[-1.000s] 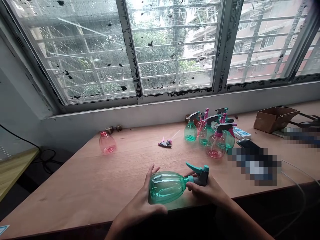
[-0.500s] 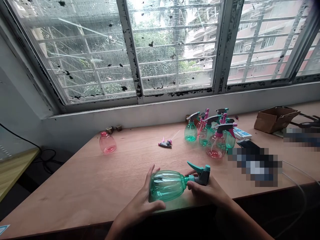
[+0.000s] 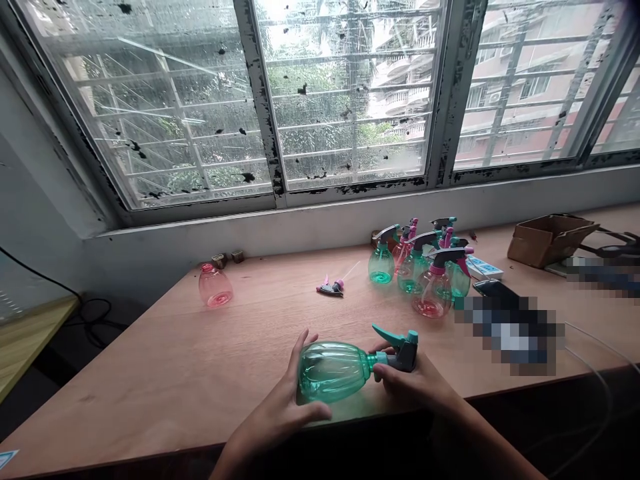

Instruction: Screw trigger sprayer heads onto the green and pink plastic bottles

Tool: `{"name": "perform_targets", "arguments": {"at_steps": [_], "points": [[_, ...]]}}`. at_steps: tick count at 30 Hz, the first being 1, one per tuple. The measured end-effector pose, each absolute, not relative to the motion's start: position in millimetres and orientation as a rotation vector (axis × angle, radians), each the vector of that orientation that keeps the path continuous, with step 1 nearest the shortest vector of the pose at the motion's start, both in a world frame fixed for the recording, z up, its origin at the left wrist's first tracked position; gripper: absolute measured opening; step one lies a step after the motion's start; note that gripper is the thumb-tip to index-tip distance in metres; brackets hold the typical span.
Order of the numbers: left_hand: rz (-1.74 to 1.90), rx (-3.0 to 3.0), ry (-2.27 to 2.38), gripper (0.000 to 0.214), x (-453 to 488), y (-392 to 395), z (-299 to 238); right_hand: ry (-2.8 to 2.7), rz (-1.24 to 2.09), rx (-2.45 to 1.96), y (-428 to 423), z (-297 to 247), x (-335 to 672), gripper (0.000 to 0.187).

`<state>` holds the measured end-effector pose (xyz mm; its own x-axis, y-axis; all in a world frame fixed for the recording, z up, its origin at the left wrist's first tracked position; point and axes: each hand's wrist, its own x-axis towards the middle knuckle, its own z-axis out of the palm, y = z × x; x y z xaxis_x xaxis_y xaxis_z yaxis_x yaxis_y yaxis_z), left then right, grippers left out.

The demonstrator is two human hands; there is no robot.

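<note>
A clear green spray bottle (image 3: 333, 372) lies on its side between my hands, base to the left, near the table's front edge. My left hand (image 3: 290, 393) cups its base, with the thumb below and the fingers behind. At the neck, my right hand (image 3: 410, 380) pinches the teal collar of the dark grey trigger sprayer (image 3: 405, 357), whose teal trigger points up and left. The sprayer sits against the bottle's mouth. Beyond, a loose pink and grey sprayer (image 3: 331, 287) lies with its tube sticking out. An open pink bottle (image 3: 216, 287) stands at the left without a sprayer.
Several green and pink spray bottles (image 3: 433, 293) with sprayers on stand grouped at the back right. Near them are a white power strip (image 3: 484, 268), a dark phone-like object (image 3: 495, 291), a blurred patch and a cardboard box (image 3: 547, 241). Windows rise behind the wooden table (image 3: 165, 373).
The green bottle and its sprayer have shifted very slightly left along with my right hand. Both hands keep their hold, and the other things stay put.
</note>
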<state>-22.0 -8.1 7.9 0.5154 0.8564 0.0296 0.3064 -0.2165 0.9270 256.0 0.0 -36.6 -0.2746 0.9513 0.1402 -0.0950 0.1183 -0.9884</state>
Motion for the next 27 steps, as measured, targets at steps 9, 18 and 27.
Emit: {"name": "perform_targets", "arguments": {"at_steps": [9,18,27], "points": [[0.645,1.768,0.998,0.093,-24.5,-8.8,11.2,-1.426,1.327,-0.925,-2.1,-30.1,255.1,0.038],[0.701,1.760,0.940,0.087,-28.5,-7.1,5.0,-1.402,1.370,-0.903,-1.6,-34.9,255.9,0.039],[0.676,1.760,1.001,0.110,-22.9,-13.5,12.1,-1.329,1.375,-0.863,-1.9,-31.1,255.8,0.039]]}}
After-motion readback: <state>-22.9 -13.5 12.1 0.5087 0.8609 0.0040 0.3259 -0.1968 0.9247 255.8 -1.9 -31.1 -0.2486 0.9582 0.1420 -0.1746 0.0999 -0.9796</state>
